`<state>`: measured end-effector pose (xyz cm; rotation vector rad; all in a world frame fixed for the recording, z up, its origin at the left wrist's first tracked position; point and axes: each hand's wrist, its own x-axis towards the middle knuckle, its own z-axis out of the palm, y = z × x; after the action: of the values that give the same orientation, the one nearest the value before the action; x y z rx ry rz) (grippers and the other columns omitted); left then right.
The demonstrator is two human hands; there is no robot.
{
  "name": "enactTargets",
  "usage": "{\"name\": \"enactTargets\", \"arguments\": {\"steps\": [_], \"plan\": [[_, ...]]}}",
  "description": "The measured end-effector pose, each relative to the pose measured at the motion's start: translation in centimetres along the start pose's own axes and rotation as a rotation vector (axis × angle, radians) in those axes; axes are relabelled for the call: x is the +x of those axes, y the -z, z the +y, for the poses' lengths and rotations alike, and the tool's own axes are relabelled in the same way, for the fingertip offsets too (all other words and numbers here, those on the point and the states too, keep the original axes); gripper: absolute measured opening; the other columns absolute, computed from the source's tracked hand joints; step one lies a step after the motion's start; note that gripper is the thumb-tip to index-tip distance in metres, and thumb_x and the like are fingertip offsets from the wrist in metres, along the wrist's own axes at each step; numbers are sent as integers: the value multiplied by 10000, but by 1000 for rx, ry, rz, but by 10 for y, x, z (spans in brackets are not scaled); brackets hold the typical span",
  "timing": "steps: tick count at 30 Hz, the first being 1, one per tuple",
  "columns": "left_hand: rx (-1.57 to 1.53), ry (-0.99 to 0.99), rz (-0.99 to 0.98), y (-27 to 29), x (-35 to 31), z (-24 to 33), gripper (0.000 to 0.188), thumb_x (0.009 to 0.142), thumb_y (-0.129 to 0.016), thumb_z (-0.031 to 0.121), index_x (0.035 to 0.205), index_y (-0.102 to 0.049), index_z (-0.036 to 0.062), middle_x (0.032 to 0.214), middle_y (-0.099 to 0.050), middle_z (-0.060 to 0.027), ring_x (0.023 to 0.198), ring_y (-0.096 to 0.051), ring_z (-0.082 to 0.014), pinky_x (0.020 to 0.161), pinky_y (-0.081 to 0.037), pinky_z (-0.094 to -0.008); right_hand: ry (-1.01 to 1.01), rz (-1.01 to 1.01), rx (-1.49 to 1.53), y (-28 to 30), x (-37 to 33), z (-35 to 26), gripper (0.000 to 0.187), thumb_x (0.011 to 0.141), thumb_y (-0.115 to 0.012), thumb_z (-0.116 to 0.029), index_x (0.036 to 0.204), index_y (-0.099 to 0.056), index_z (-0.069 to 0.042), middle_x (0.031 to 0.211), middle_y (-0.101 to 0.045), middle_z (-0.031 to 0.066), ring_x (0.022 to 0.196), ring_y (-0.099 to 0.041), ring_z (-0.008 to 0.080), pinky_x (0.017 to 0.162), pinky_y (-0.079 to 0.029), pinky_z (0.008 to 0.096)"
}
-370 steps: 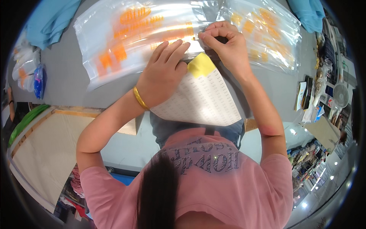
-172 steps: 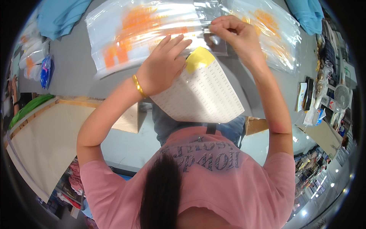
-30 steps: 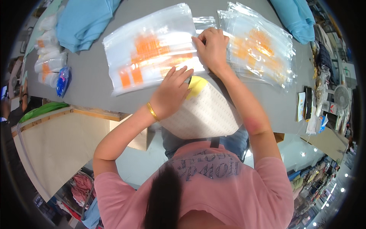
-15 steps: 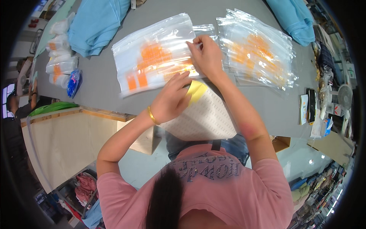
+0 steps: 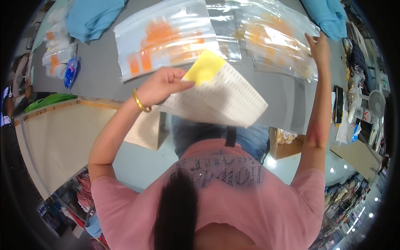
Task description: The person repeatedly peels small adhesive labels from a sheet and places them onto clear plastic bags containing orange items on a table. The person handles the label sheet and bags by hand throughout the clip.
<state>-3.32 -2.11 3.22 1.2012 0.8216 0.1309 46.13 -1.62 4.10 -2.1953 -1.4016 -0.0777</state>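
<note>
My left hand (image 5: 161, 85) has its fingers closed on a sheet of stickers (image 5: 225, 98), white with rows of tiny printed labels and a yellow bare patch at its upper corner. The sheet hangs tilted above the table's near edge. At the far right, my right hand (image 5: 318, 48) is at the outer edge of a fanned stack of clear plastic bags (image 5: 275, 39) with orange print. Its thumb and fingers are apart. Left of that stack, another pile of clear bags (image 5: 166, 39) with orange print lies flat, partly overlapping other clear bags (image 5: 227, 31).
Folded light blue fabric (image 5: 93, 18) lies at the far left, more blue fabric (image 5: 327, 16) at the far right. Rolled bags (image 5: 58, 54) and a blue packet (image 5: 71, 73) sit along the left edge. A black phone-like object (image 5: 338, 104) lies at right. Below stands a wooden panel (image 5: 62, 141).
My right hand has left the left pile and moved right to the outer edge of the other stack. My left hand has shifted left, now gripping the sticker sheet, which is lifted and turned.
</note>
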Motion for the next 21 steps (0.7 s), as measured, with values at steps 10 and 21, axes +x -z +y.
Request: {"name": "enactTargets", "arguments": {"steps": [10, 21], "plan": [[3, -137, 50, -7, 19, 20, 236, 1043, -684, 272, 1016, -758, 49, 806, -546, 130, 713, -391, 16, 592, -309, -209, 694, -382, 594, -2, -147, -174, 215, 830, -829, -129, 1018, -769, -44, 1024, -719, 62, 955, -630, 280, 868, -511, 397], [-43, -32, -57, -4, 25, 7, 332, 1048, -680, 349, 1086, -774, 33, 840, -578, 111, 797, -448, 9, 684, -389, -211, 658, -443, 627, -18, -156, -170, 188, 811, -839, -134, 983, -795, -73, 1017, -730, 41, 886, -625, 267, 801, -511, 390]]}}
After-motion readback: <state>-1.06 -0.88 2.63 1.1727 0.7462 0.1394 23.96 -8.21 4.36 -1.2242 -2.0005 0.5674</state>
